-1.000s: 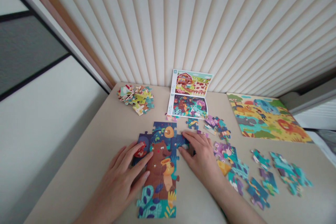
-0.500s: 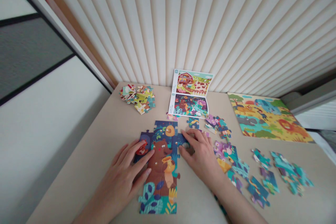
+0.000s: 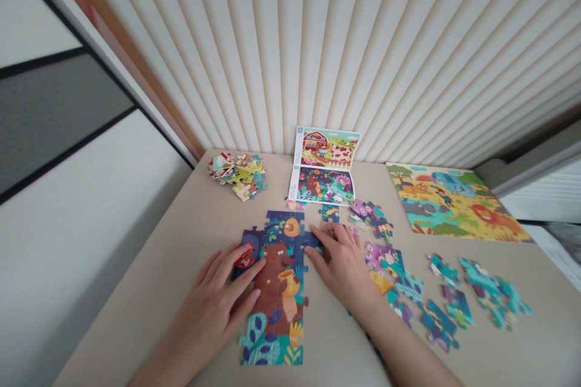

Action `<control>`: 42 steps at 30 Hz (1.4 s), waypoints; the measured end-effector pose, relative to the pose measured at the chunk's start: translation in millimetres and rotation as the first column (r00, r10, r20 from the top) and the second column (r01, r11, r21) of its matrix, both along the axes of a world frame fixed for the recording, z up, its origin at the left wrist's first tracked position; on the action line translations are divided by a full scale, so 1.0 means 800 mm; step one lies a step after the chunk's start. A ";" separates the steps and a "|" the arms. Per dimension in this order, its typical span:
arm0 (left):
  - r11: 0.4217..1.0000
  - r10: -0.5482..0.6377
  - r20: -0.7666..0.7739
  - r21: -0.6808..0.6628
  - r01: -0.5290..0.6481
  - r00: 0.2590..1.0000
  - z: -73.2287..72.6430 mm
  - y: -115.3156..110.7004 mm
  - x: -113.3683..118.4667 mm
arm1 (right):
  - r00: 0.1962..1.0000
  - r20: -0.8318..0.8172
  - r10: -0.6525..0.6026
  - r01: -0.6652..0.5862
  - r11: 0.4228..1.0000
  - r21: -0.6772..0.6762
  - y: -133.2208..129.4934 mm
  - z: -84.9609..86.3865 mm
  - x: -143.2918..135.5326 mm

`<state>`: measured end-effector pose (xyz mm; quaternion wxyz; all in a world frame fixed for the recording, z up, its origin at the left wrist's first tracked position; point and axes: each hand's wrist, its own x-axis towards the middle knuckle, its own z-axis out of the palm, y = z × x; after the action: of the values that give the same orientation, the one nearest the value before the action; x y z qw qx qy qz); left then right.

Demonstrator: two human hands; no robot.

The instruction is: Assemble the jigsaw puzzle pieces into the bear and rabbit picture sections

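The partly joined jigsaw puzzle (image 3: 276, 296) lies flat on the table, showing a brown bear with a honey pot. My left hand (image 3: 222, 296) rests on its left side with fingers spread, the fingertips touching the bear and a piece with a red animal (image 3: 244, 259). Against the upper right edge is a dark blue puzzle piece (image 3: 314, 238). My right hand (image 3: 342, 260) has its thumb and index finger on that piece, partly covering it; whether it is fully locked in, I cannot tell.
A folded picture leaflet (image 3: 324, 184) leans against the ribbed wall (image 3: 290, 54). Loose puzzle pieces (image 3: 384, 266) lie to the right, some under my right forearm. A heap of pieces (image 3: 238, 175) sits back left. A finished safari puzzle (image 3: 454, 202) lies back right.
The right thumb has moved up and left along the dark blue piece, close to the joined edge. The left hand stays in place. The whole view has shifted slightly.
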<state>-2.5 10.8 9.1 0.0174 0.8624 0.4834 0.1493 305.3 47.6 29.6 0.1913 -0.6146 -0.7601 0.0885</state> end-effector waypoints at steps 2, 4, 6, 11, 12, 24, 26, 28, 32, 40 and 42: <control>1.000 -0.003 0.004 0.000 0.003 1.000 0.001 0.000 0.000 | 1.000 0.023 0.005 -0.005 1.000 0.006 0.000 -0.001 -0.001; 1.000 -0.003 0.009 -0.001 0.003 1.000 0.002 0.001 0.001 | 0.999 0.032 0.008 -0.008 1.000 0.004 0.000 -0.001 -0.002; 1.000 -0.004 0.010 0.002 0.004 1.000 0.003 0.001 0.001 | 1.000 0.023 0.001 -0.001 1.000 0.003 -0.001 0.000 -0.003; 1.000 -0.001 0.001 0.013 0.001 1.000 -0.001 0.000 0.000 | 1.000 0.019 0.009 -0.009 1.000 0.014 -0.003 0.002 -0.004; 1.000 -0.001 -0.003 0.014 0.001 1.000 -0.003 0.000 -0.001 | 1.000 0.023 0.021 -0.022 1.000 0.019 -0.004 0.002 -0.004; 0.951 -0.276 -0.157 0.096 0.293 0.948 0.013 0.031 0.003 | 0.998 -0.030 0.057 -0.057 0.998 0.024 -0.001 0.005 -0.004; 0.942 -0.316 -0.173 0.063 0.331 0.933 0.019 0.047 0.006 | 0.997 -0.038 0.065 -0.064 0.997 0.030 -0.001 0.003 -0.004; 0.937 -0.340 -0.158 0.026 0.348 0.927 0.020 0.061 0.008 | 0.996 -0.040 0.080 -0.078 0.996 0.043 -0.002 0.002 -0.003; 0.924 -0.381 -0.088 -0.010 0.381 0.920 0.012 0.078 0.005 | 0.996 -0.005 0.088 -0.087 0.994 0.070 -0.001 -0.001 -0.002; 0.923 -0.385 -0.125 -0.027 0.384 0.915 -0.001 0.081 -0.003 | 0.992 0.095 0.081 -0.091 0.990 0.104 0.000 0.008 -0.001; 0.922 -0.387 -0.112 -0.023 0.387 0.915 -0.003 0.082 -0.004 | 0.993 0.112 0.047 -0.060 0.992 0.112 -0.001 0.013 0.002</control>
<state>-5.6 76.6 7.1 0.0191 0.9481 0.3033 0.0933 306.7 46.9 39.8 0.1821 -0.5860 -0.7895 0.0159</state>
